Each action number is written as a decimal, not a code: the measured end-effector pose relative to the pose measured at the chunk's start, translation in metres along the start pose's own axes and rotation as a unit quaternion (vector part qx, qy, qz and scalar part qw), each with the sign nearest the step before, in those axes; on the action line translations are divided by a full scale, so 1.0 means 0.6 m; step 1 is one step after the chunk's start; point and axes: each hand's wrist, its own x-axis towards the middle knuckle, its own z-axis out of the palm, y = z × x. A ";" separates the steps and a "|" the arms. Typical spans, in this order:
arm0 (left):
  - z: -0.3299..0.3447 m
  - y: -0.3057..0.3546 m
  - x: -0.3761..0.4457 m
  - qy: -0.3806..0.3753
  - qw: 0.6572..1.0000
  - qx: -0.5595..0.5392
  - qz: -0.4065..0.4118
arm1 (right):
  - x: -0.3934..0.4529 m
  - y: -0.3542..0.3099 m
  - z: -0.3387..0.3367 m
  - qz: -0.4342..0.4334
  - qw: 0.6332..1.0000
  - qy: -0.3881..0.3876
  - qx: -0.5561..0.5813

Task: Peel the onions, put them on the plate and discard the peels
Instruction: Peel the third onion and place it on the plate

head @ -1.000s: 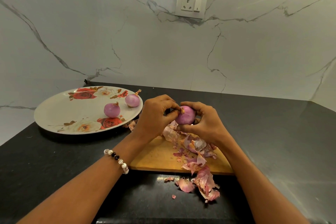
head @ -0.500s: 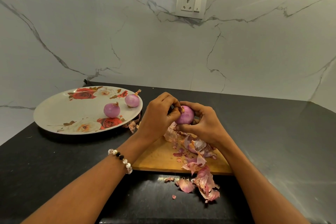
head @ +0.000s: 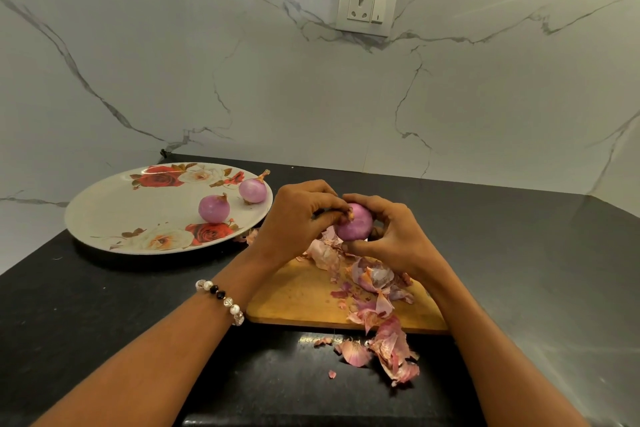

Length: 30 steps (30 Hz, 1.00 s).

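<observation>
I hold 1 onion (head: 354,226) up above the far end of the wooden cutting board (head: 304,295), between both hands. My right hand (head: 391,239) is curled round it from the right side, fingers over the top and thumb underneath, so it grips the onion firmly. My left hand (head: 294,222) is closed at the onion's left side, with fingertips pinching a small brownish scrap of skin at the onion's tip. The visible face of the onion is smooth and purple.

On my left wrist sits a beaded bracelet (head: 221,298) of pale and dark beads.

The plate (head: 114,215), white with red roses, lies on the dark surface (head: 69,305) to the left of my hands. 2 peeled onions rest on it, apart from each other: 1 near the middle (head: 214,208) and 1 near the right rim (head: 252,191), which has a dry stem sticking up.

Loose peels (head: 375,284) lie heaped on the right part of the board, under my right hand, and more peels (head: 391,350) spill over its near edge onto the surface. A few small scraps (head: 251,236) lie between the plate and the board.

A marble-patterned wall (head: 311,97) rises behind the surface, carrying a white socket with a switch (head: 367,7).
</observation>
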 end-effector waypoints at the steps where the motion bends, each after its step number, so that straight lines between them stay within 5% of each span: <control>1: -0.002 0.001 0.000 -0.010 1.000 0.006 0.006 | 0.000 0.000 -0.002 0.006 1.000 -0.009 0.009; 13: 0.004 0.002 -0.001 -0.013 1.000 0.024 -0.007 | -0.006 -0.007 -0.011 0.052 0.989 -0.074 0.121; 23: 0.003 0.008 0.003 0.006 0.999 -0.021 -0.028 | -0.008 -0.014 -0.018 0.063 0.974 -0.054 0.211; 30: 0.001 0.010 -0.003 0.022 0.990 -0.059 -0.127 | -0.010 -0.022 -0.022 0.040 0.977 -0.044 0.203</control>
